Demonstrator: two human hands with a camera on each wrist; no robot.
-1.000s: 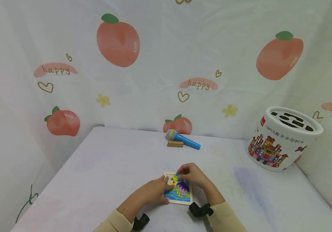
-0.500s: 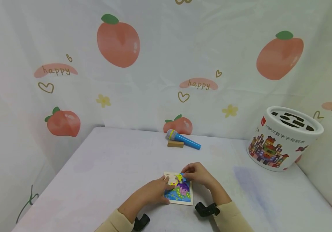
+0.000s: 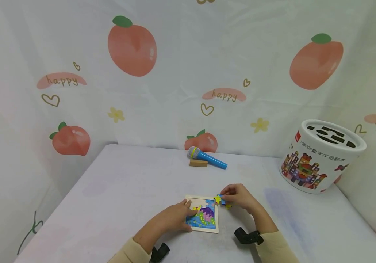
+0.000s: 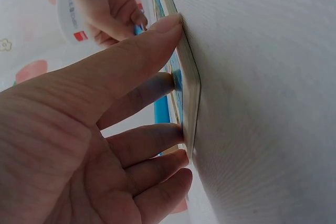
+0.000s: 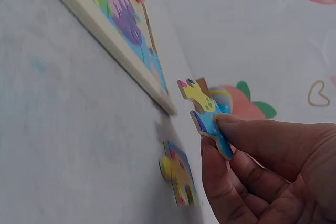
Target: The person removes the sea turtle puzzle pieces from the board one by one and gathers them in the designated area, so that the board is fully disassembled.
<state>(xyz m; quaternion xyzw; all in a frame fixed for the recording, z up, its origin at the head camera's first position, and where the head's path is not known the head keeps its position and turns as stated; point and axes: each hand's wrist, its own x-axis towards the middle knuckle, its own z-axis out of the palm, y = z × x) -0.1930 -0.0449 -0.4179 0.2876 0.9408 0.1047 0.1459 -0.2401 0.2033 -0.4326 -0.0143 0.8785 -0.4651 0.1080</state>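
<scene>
Wooden and pale, the puzzle tray (image 3: pixel 204 230) lies on the white table (image 3: pixel 142 182), some of its pieces in place. The left hand (image 3: pixel 174 216) rests on its left side, fingers spread. Just past the tray's right edge, the right hand (image 3: pixel 239 197) pinches a yellow-and-blue piece (image 5: pixel 207 120); another piece (image 5: pixel 182 176) lies close by on the table.

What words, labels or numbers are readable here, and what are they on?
"happy", twice, on the peach-patterned backdrop
"appy", on its right side, first letter not visible
"108PCS数字字母积木", on the white bucket
Its red label: too small to read
</scene>
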